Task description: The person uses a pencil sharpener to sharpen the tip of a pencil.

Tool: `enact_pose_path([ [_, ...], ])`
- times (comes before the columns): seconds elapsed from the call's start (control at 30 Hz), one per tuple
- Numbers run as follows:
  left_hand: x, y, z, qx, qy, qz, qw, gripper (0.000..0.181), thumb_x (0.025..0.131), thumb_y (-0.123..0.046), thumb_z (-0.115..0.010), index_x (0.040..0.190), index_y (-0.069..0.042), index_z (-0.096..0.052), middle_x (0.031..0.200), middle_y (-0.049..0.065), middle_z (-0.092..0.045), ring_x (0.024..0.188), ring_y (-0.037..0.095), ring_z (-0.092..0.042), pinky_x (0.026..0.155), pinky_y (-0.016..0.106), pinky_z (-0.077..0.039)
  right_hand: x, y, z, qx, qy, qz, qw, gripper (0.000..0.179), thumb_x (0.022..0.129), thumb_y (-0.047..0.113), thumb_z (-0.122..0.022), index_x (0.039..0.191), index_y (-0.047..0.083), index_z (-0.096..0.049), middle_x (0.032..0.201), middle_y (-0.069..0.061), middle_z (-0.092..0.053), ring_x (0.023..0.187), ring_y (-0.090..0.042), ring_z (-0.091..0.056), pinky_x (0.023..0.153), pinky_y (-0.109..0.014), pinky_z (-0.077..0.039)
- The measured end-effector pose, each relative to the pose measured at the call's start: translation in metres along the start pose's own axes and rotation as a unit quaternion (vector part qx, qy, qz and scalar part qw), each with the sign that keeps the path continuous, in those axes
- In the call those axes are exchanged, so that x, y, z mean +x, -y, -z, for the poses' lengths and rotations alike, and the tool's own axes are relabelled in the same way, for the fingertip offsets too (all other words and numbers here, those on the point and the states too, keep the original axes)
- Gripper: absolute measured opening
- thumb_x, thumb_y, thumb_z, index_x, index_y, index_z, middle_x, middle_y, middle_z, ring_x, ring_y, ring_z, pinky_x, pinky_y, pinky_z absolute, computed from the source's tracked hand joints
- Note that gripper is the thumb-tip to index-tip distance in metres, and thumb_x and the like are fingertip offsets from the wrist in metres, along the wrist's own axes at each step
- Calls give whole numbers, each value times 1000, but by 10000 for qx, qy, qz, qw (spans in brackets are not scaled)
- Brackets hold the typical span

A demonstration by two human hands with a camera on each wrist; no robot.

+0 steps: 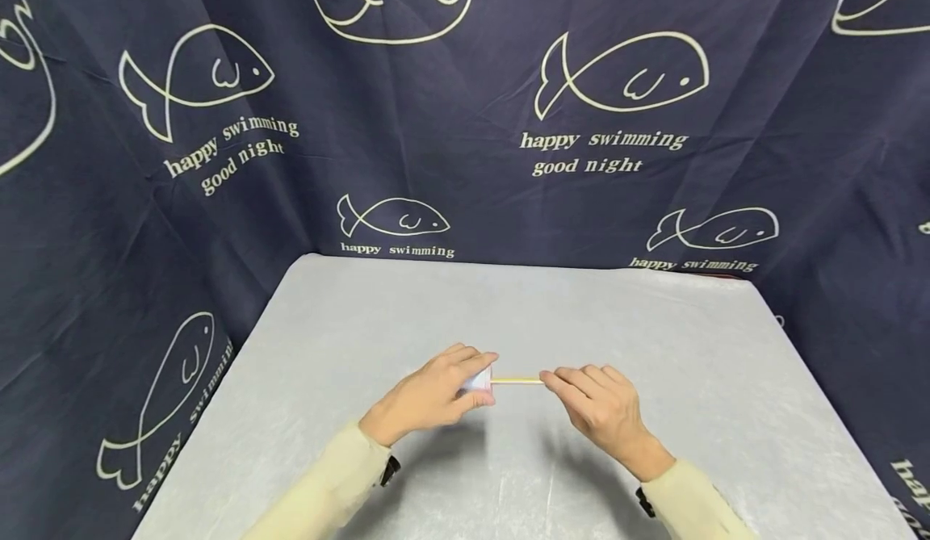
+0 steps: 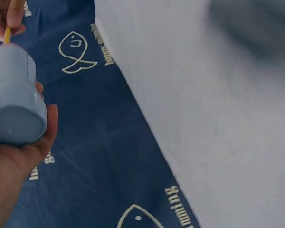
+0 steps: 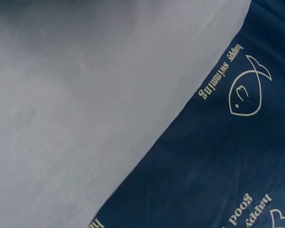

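Observation:
My left hand (image 1: 434,391) grips a light-blue pencil sharpener (image 1: 475,380) with a pinkish rim, held sideways above the table. In the left wrist view the sharpener (image 2: 14,90) shows a waisted body and a round, flat base, with fingers (image 2: 51,126) curled about it. A thin yellow pencil (image 1: 517,380) runs from its rim end to my right hand (image 1: 599,407), whose thumb and fingers pinch the other end. The pencil's inserted tip is hidden. Neither hand nor pencil shows in the right wrist view.
A pale grey cloth covers the table (image 1: 581,306). Dark blue curtains (image 1: 479,120) printed with fish outlines hang behind it and along both sides. Shadows of both hands fall on the cloth.

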State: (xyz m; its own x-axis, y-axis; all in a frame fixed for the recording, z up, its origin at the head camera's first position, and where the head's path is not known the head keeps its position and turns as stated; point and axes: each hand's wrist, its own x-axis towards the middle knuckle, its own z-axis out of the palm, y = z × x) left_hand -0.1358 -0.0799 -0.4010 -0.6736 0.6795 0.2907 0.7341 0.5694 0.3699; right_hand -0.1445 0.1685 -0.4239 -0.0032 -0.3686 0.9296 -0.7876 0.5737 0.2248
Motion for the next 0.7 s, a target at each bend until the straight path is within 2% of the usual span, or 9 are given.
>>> enact_pose_path([
  [0.13, 1, 0, -5, 770, -377, -676, 9940, 57, 82, -35, -71, 124, 2, -57, 110, 8, -64, 100, 18, -58, 88, 29, -49, -7, 3, 2, 480, 337, -573, 9966, 27, 96, 22, -56, 80, 9, -75, 65, 4, -65, 45, -6, -41, 43, -13, -23],
  [0.2, -1, 0, -11, 1530, -714, -1008, 9805, 58, 79, -37, -74, 121, 0, -58, 108, 6, -63, 97, 18, -58, 83, 28, -49, -13, 9, 7, 1137, 1114, -1643, 9735, 16, 91, 19, -63, 83, 11, -75, 65, 7, -65, 46, 0, -39, 43, -11, -25],
  [0.23, -2, 0, -14, 1889, -896, -1147, 9711, 59, 76, -38, -75, 119, -2, -58, 106, 5, -63, 95, 17, -58, 79, 27, -48, -14, 12, 10, 1567, 1622, -2412, 9439, 12, 89, 18, -66, 84, 13, -75, 65, 8, -66, 47, 2, -40, 43, -11, -27],
  [0.27, -3, 1, -18, 2247, -1049, -1260, 9605, 60, 74, -40, -76, 118, -4, -58, 106, 4, -63, 93, 17, -57, 76, 27, -47, -14, 14, 13, 1962, 2109, -3211, 9022, 8, 87, 17, -68, 86, 13, -75, 65, 9, -66, 47, 3, -40, 43, -12, -29],
  [0.37, -7, 2, -27, 2837, -1331, -1447, 9385, 62, 72, -45, -74, 117, -6, -58, 104, 2, -62, 91, 16, -57, 71, 26, -45, -8, 15, 20, 2596, 3223, -4950, 7640, 9, 79, 8, -74, 88, 11, -75, 65, 4, -67, 49, 2, -44, 45, -17, -34],
  [0.43, -9, 4, -33, 2882, -1466, -1533, 9338, 61, 74, -47, -70, 116, -5, -58, 103, 2, -62, 89, 16, -57, 70, 26, -45, -4, 12, 22, 2737, 3640, -5397, 7080, 7, 82, 11, -72, 88, 10, -75, 65, 2, -67, 49, 0, -46, 45, -20, -36],
  [0.5, -12, 5, -38, 2737, -1465, -1510, 9385, 60, 77, -48, -66, 117, -4, -58, 103, 3, -62, 89, 16, -57, 70, 26, -45, -4, 11, 22, 2689, 3840, -5249, 7104, 6, 82, 12, -72, 88, 11, -75, 65, 3, -67, 49, 0, -45, 44, -20, -36],
  [0.57, -15, 5, -40, 2434, -1328, -1356, 9512, 58, 81, -47, -64, 119, -4, -58, 104, 3, -62, 90, 16, -57, 72, 26, -46, -6, 13, 22, 2413, 3870, -4919, 7417, 8, 81, 13, -73, 87, 17, -74, 66, 9, -67, 49, 3, -43, 45, -19, -35],
  [0.7, -16, 7, -34, 1622, -952, -846, 9785, 53, 84, -41, -67, 120, -3, -59, 107, 4, -63, 93, 15, -57, 80, 27, -48, -15, 19, 19, 1724, 3218, -3506, 8625, 17, 77, 11, -76, 91, 20, -72, 72, 14, -66, 54, 4, -47, 47, -16, -35],
])
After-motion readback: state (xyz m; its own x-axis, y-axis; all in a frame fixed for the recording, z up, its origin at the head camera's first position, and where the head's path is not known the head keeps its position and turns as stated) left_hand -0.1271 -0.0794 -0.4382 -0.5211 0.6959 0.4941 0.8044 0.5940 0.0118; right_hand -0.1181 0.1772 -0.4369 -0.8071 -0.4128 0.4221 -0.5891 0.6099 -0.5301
